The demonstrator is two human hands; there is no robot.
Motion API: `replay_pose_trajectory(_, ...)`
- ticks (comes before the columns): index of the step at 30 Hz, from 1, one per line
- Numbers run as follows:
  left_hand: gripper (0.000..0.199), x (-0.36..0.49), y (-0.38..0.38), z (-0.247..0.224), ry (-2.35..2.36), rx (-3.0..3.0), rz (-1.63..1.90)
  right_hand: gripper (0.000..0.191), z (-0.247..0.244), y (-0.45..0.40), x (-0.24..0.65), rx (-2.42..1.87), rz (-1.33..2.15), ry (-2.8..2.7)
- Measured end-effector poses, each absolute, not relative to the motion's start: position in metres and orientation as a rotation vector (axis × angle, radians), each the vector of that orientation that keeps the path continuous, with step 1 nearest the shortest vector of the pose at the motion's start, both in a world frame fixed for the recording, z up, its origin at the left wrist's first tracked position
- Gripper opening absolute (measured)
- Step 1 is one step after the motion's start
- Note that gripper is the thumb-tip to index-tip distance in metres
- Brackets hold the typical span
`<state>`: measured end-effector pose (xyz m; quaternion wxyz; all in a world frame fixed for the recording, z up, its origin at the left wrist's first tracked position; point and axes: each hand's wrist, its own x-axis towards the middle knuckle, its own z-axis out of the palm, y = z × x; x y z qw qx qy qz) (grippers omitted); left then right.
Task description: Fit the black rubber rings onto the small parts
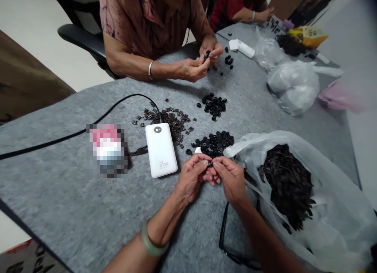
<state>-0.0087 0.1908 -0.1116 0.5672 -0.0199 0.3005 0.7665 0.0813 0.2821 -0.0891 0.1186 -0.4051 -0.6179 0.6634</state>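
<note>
We are wearing one bangle (148,242) on our left forearm (129,254), a little behind the left hand (191,178). It is showing a pale, milky green, and its band is looking thick, smooth and rounded, with a soft sheen along the curve. It is circling the arm as a plain ring, in a single even tone as far as we are seeing. Our left hand is showing bare fingers, and so is our right hand (234,181). Behind the right hand, our right forearm (262,228) is showing bare too. Both forearms are broadening away from the hands, and the finer details of our fingernails are appearing too small to tell.
</note>
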Motion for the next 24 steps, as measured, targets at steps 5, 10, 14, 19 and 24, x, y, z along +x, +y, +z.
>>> replay_pose_trajectory(5,0.042,-0.014,0.189,-0.111,0.658,-0.121,1.771,0.047,-0.097,0.280,0.081,-1.216,1.954,-1.751)
replay_pose_trajectory(10,0.043,-0.015,0.190,-0.115,0.588,-0.126,1.766,0.041,-0.097,0.277,0.080,-1.191,1.963,-1.762)
replay_pose_trajectory(14,0.038,-0.014,0.191,-0.121,0.492,-0.082,1.775,0.040,-0.097,0.275,0.081,-1.170,1.928,-1.779)
replay_pose_trajectory(19,0.036,-0.016,0.189,-0.121,0.466,-0.098,1.775,0.044,-0.100,0.273,0.087,-1.183,1.899,-1.793)
replay_pose_trajectory(24,0.033,-0.021,0.185,-0.110,0.546,-0.048,1.795,0.040,-0.098,0.267,0.104,-1.209,1.801,-1.864)
